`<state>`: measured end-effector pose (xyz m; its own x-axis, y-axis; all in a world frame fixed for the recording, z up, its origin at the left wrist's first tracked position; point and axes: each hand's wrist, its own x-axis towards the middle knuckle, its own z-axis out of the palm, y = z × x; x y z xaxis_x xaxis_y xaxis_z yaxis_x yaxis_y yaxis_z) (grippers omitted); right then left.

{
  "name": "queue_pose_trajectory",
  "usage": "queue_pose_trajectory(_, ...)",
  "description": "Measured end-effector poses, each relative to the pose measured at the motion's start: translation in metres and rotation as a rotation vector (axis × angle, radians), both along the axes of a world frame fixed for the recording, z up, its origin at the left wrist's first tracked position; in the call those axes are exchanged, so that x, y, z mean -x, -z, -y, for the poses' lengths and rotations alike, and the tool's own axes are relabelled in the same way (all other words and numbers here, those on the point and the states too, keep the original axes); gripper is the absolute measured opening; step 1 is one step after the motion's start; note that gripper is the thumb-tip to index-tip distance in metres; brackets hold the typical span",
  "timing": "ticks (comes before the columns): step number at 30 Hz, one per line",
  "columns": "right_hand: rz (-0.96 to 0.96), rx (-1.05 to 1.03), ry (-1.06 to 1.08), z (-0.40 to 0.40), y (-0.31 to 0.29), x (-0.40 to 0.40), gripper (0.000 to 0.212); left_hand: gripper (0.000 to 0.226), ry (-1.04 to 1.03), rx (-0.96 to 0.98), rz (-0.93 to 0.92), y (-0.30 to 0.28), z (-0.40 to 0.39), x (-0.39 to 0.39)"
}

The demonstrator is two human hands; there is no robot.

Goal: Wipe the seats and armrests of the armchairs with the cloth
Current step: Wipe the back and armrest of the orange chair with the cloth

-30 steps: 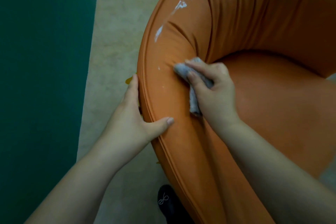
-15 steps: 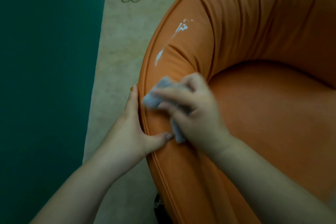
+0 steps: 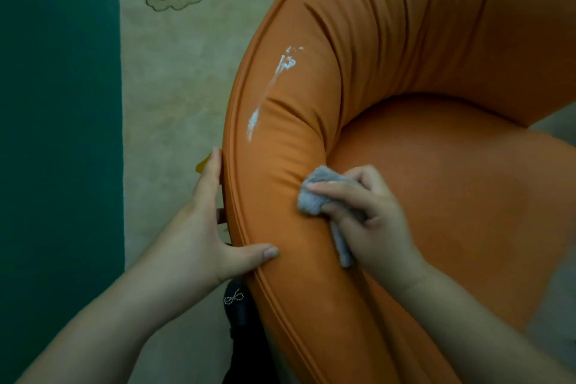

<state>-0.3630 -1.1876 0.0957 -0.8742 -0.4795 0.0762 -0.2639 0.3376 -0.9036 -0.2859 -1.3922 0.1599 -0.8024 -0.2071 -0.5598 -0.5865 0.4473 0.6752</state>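
An orange armchair (image 3: pixel 420 40) with a rounded, padded armrest (image 3: pixel 274 165) fills the right of the view; its seat (image 3: pixel 467 171) lies inside the curve. White smears (image 3: pixel 282 72) streak the armrest's top farther away. My right hand (image 3: pixel 371 215) holds a bunched grey cloth (image 3: pixel 318 193) and presses it on the armrest's inner side, by the seat's edge. My left hand (image 3: pixel 199 234) grips the armrest's outer rim, fingers down the outside and thumb lying across the top.
A beige carpet (image 3: pixel 174 65) with cloud patterns lies left of the chair, bordered by a dark green band (image 3: pixel 59 134). A dark shoe (image 3: pixel 237 305) shows below the armrest near my left wrist. A small orange object (image 3: pixel 202 164) peeks out beside my fingertips.
My right hand has slid the cloth across the armrest, out toward the outer rim and then back to the inner side. My left hand has kept its hold on the rim.
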Motion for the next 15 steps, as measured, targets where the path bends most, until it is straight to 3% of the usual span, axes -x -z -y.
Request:
queue_pose_trajectory(3,0.046,0.068,0.229,0.013,-0.01,0.006,0.03,0.142,0.063,-0.004,-0.038,-0.003,0.012,0.015)
queue_pose_trajectory(8,-0.173,-0.014,0.067,0.07,-0.028,0.019,0.034,0.141,0.129,-0.08,-0.102,0.004,0.029,0.036)
queue_pose_trajectory(12,-0.117,0.03,0.41,0.071,-0.024,0.029,0.033,0.141,0.185,-0.036,-0.103,0.009,0.036,0.038)
queue_pose_trajectory(15,-0.274,-0.053,0.25,0.084,-0.028,0.014,0.028,0.141,0.212,-0.025,-0.134,0.012,0.037,0.039)
